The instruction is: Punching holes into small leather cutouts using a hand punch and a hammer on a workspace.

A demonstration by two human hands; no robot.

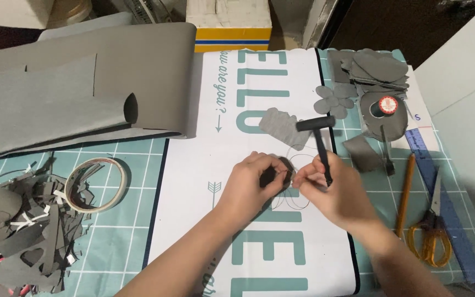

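My left hand (251, 184) pinches a small dark grey foam piece (281, 168) over the white printed sheet (259, 247). My right hand (333, 192) meets it from the right, fingertips on the same piece, and also holds a black T-shaped tool (319, 137) that stands up and away from me. A grey scalloped foam cut-out (281, 126) lies just beyond the hands. Thin pencil outlines show on the sheet under the hands.
A large grey foam roll (83, 88) lies at the back left. Foam scraps (23, 231) and a tape ring (95, 184) sit left. Right: cut grey shapes (375, 69), thread spool (387, 104), pencil (405, 192), yellow scissors (431, 231), blue ruler (441, 203), a yellow-and-white box (229, 25) behind.
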